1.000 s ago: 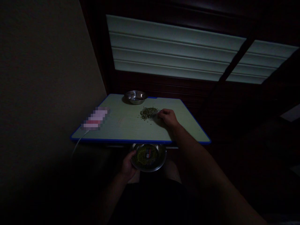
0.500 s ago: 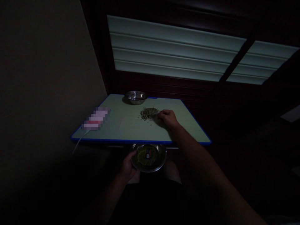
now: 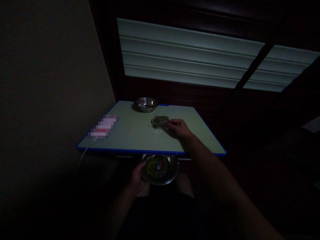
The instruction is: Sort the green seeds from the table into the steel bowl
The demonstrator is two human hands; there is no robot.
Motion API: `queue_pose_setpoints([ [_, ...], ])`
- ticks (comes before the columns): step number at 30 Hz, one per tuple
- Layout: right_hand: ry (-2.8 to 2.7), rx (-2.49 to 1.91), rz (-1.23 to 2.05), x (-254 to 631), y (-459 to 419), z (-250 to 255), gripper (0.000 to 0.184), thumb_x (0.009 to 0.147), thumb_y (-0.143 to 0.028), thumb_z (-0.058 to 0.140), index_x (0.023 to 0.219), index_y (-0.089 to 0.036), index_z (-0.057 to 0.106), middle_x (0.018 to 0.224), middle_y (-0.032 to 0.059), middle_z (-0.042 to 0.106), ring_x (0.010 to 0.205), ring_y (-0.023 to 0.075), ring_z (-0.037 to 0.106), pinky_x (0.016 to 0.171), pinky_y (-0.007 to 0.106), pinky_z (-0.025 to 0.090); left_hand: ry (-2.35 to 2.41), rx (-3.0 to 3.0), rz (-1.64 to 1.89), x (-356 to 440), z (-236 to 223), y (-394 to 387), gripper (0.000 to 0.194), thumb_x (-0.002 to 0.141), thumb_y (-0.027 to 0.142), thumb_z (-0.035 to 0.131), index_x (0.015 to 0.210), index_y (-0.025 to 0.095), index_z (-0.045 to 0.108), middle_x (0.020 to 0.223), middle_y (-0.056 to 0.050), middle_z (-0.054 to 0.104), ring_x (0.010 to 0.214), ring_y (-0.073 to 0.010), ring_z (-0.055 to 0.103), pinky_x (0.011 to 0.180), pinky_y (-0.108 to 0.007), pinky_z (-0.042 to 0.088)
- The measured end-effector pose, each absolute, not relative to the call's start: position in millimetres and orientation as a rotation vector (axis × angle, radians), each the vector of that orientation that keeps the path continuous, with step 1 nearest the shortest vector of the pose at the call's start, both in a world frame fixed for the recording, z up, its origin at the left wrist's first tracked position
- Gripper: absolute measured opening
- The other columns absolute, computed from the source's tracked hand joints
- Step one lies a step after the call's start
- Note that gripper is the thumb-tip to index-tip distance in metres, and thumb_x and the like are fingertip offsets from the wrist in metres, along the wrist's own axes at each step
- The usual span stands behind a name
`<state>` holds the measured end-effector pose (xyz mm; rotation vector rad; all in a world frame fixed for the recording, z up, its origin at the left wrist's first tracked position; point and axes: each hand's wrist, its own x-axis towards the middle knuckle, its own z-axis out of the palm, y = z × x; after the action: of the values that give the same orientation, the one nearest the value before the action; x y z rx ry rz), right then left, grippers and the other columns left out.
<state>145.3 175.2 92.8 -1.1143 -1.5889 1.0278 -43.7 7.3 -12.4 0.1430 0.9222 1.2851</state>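
My left hand [image 3: 138, 177] grips the left rim of a steel bowl [image 3: 163, 183], just below the table's front edge. Greenish grains [image 3: 152, 168] cover part of the bowl's bottom, along with a dark label-like patch. On the tabletop, my right hand [image 3: 178, 127] is closed on a small see-through piece [image 3: 162, 124], whose kind is too dim to tell. That piece touches the near right side of a loose pile of small grains [image 3: 159, 119], with a few grains scattered around it.
The light green table [image 3: 135, 136] has a blue edge. A second steel bowl [image 3: 146, 109] stands at its back left. At the left lies a blurred-out pinkish object [image 3: 103, 127] with a white cable [image 3: 84, 150]. A wall borders the left, and slatted panels rise behind.
My right hand has shifted very slightly downward, and the see-through piece now reaches a little further left across the pile's near side. The left hand still holds the bowl.
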Motion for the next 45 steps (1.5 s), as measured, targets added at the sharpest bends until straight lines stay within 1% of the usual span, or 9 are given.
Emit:
queue_pose_setpoints([
  [6,-1.646,-1.096,1.039,146.5,176.2,89.5,0.030,0.062,-0.043,0.071,0.073,-0.015,0.073,0.063,0.0006,0.064,0.058,0.0116,0.051,0.057,0.026,0.038,0.908,0.154,1.278,-43.9,-14.5,7.7,0.015,0.077,0.021,0.061,0.080,0.015,0.075,0.079,-0.009,0.079,0.082,-0.0258,0.074,0.085,-0.038,0.056],
  [12,-1.686,-1.045,1.043,145.0,178.1,85.4,0.030,0.063,-0.044,0.072,0.074,-0.016,0.075,0.070,0.0032,0.070,0.064,0.0146,0.058,0.062,0.027,0.044,0.906,0.147,1.269,-43.1,-14.6,8.2,0.015,0.075,0.021,0.063,0.082,0.016,0.075,0.079,-0.009,0.079,0.086,-0.0281,0.074,0.088,-0.040,0.055],
  [19,-1.663,-1.135,0.971,144.5,178.9,85.9,0.030,0.064,-0.044,0.070,0.073,-0.016,0.073,0.063,0.0011,0.067,0.059,0.0131,0.054,0.056,0.025,0.041,0.924,0.154,1.275,-43.7,-12.5,7.5,0.018,0.074,0.021,0.063,0.087,0.016,0.074,0.080,-0.009,0.079,0.093,-0.0294,0.073,0.090,-0.042,0.054],
  [24,-1.683,-1.122,0.931,144.0,177.8,87.5,0.031,0.065,-0.045,0.068,0.074,-0.015,0.073,0.064,0.0011,0.066,0.060,0.0131,0.054,0.059,0.025,0.042,0.921,0.167,1.264,-43.6,-12.3,7.8,0.016,0.075,0.022,0.063,0.083,0.016,0.075,0.080,-0.009,0.079,0.089,-0.0288,0.074,0.088,-0.041,0.055],
  [29,-1.701,-1.070,1.002,143.4,177.7,86.6,0.032,0.065,-0.044,0.068,0.077,-0.015,0.074,0.069,0.0026,0.068,0.063,0.0136,0.055,0.059,0.025,0.042,0.908,0.148,1.265,-43.5,-14.2,8.4,0.016,0.076,0.021,0.063,0.083,0.013,0.075,0.081,-0.011,0.079,0.084,-0.0267,0.074,0.084,-0.037,0.056],
  [33,-1.684,-1.078,1.044,144.0,178.8,85.9,0.032,0.063,-0.044,0.069,0.076,-0.015,0.074,0.065,0.0015,0.066,0.061,0.0128,0.053,0.056,0.025,0.040,0.898,0.161,1.273,-43.7,-15.7,7.8,0.020,0.074,0.022,0.065,0.089,0.015,0.075,0.083,-0.010,0.079,0.091,-0.0289,0.073,0.088,-0.040,0.055],
  [37,-1.678,-1.079,1.026,144.8,180.6,85.1,0.031,0.062,-0.044,0.070,0.075,-0.016,0.074,0.066,0.0019,0.067,0.061,0.0132,0.054,0.059,0.025,0.041,0.914,0.172,1.273,-43.5,-14.5,7.5,0.019,0.073,0.023,0.064,0.087,0.016,0.075,0.081,-0.009,0.079,0.093,-0.0298,0.073,0.090,-0.043,0.054],
  [41,-1.702,-1.068,1.014,144.8,181.7,83.9,0.033,0.064,-0.044,0.070,0.080,-0.016,0.076,0.069,0.0021,0.069,0.064,0.0137,0.055,0.060,0.026,0.042,0.921,0.161,1.272,-42.6,-11.0,7.2,0.017,0.076,0.021,0.061,0.083,0.014,0.075,0.081,-0.011,0.079,0.088,-0.0273,0.074,0.087,-0.039,0.055],
  [45,-1.697,-1.073,1.038,144.5,180.1,86.0,0.030,0.062,-0.042,0.071,0.075,-0.016,0.074,0.067,0.0020,0.067,0.063,0.0136,0.055,0.061,0.027,0.042,0.935,0.152,1.267,-42.0,-9.1,7.2,0.017,0.078,0.019,0.060,0.079,0.014,0.075,0.078,-0.009,0.079,0.081,-0.0247,0.074,0.083,-0.036,0.057],
])
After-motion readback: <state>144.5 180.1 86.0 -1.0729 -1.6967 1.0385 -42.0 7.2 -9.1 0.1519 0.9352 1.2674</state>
